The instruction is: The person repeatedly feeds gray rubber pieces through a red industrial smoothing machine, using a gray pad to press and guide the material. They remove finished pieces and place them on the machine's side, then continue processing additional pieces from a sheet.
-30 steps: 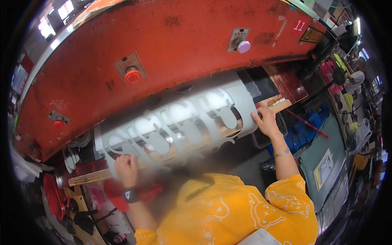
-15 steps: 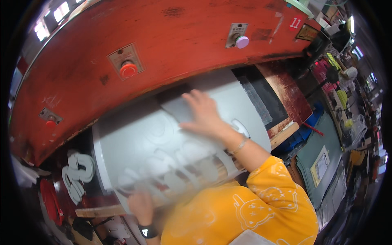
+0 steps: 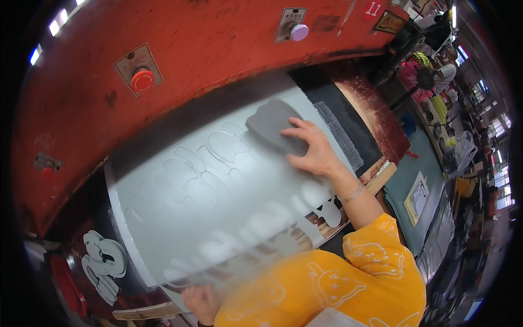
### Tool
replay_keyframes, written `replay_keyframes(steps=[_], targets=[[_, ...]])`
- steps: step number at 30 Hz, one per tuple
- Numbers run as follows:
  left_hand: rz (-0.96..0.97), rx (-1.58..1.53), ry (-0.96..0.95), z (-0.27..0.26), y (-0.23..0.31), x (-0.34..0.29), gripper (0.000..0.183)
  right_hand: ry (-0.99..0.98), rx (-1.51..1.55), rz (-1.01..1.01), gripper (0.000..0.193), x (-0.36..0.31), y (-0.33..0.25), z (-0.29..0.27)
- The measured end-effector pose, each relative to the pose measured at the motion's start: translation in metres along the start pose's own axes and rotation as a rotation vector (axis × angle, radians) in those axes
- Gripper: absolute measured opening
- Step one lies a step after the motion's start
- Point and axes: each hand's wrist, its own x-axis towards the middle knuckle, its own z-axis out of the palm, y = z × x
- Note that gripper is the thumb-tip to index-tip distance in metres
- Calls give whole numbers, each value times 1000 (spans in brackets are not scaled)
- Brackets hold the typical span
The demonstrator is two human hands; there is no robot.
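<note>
A wide pale grey sheet [image 3: 180, 234] lies across the machine bed. Faint curved outlines are cut or pressed into its middle, and openings run along its near edge. Over the sheet's far right part, my right hand [image 3: 313, 148] grips a dark grey flat block [image 3: 272, 122] with a lobed outline, thumb and fingers along its near right side. Whether the block touches the sheet I cannot tell. My left hand [image 3: 200, 302] is at the sheet's near left corner, its fingers curled on the edge; their tips are partly hidden.
Beyond the sheet, a red machine beam [image 3: 207, 49] carries a red push button [image 3: 143, 80] and a lilac one [image 3: 299, 32]. Stacked grey cut pieces [image 3: 103, 261] lie at the left. Wooden strips [image 3: 144, 312] edge the bed. Green sheets [image 3: 411, 180] stand at the right.
My right hand has moved right across the sheet with the grey block, uncovering outlines in the middle. My left hand has come nearer my body. The view has shifted slightly.
</note>
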Motion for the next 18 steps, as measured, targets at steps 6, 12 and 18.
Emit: replay_keyframes(steps=[6,12,18], targets=[[-28,10,-22,2,-3,-3,25,-38,-145,1,53,-4,10,4],[99,-76,127,17,4,-12,26,62,-60,-15,57,-4,29,-8],[120,60,228,27,4,-23,19,326,286,163,49,-31,50,-15]])
